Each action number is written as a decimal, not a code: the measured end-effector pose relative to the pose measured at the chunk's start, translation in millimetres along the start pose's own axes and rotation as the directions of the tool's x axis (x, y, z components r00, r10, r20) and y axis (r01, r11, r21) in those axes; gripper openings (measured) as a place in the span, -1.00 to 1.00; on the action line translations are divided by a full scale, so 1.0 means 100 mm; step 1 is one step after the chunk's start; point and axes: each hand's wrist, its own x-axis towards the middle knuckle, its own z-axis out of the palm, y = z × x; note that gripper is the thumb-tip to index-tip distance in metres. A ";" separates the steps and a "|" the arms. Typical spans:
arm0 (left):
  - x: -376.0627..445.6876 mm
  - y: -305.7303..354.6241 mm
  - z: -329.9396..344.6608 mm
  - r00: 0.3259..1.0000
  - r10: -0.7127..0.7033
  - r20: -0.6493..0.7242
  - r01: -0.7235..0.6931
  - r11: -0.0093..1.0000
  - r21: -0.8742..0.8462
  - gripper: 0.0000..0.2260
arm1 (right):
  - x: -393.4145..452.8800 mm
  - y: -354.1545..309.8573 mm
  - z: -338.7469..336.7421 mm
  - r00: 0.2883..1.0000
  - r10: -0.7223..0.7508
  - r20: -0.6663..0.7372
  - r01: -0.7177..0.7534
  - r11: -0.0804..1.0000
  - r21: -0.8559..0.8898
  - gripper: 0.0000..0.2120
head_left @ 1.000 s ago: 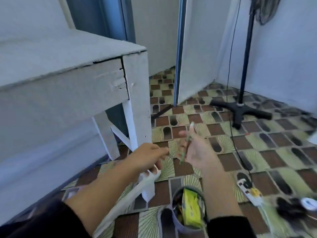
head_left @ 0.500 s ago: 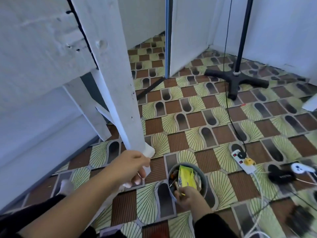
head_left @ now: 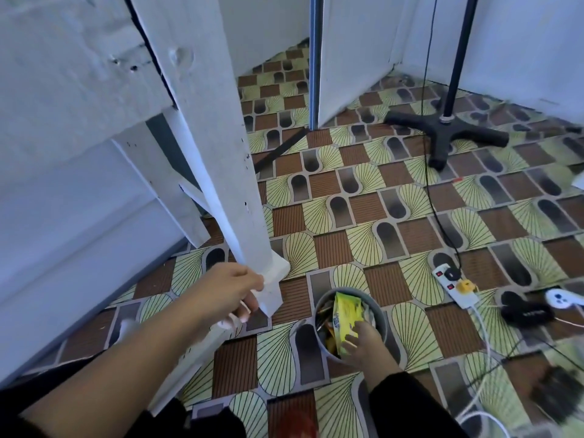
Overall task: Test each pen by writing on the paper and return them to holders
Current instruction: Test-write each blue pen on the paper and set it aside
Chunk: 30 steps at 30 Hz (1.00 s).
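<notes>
A grey round holder [head_left: 381, 312] stands on the patterned floor, with a yellow pack [head_left: 346, 311] and several pens [head_left: 324, 315] in it. My right hand [head_left: 365, 344] reaches into the holder from the near side, fingertips down against the yellow pack; what they hold, if anything, is hidden. My left hand [head_left: 227, 294] grips a folded white paper [head_left: 270, 294] just in front of the white table leg, left of the holder. The paper trails down toward me under my wrist.
A white wooden table leg [head_left: 221, 153] rises right behind my left hand. A white power strip [head_left: 452, 284], a black adapter [head_left: 524, 312] and cables lie to the right. A black stand base [head_left: 442, 129] sits at the back right.
My right hand held a green pen up a second ago, then dropped to the holder, where it now has its fingers inside. My view tilted down and came closer to the floor.
</notes>
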 end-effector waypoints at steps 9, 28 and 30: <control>-0.16 0.37 -0.16 0.891 0.210 -0.403 -0.288 0.947 -0.142 -0.86 | -1.12 -0.72 0.45 0.926 -0.318 0.205 0.199 0.870 0.452 -0.71; -2.79 0.44 -2.46 -0.072 0.541 -0.838 -0.547 0.681 0.487 -0.78 | -5.56 0.28 2.67 -0.419 -0.209 0.883 0.907 -0.045 0.420 -0.90; -2.90 0.26 -2.76 -0.079 0.483 -0.872 -0.469 0.754 0.460 -0.81 | -5.70 0.47 2.91 -0.403 -0.075 0.912 0.909 -0.154 0.388 -0.93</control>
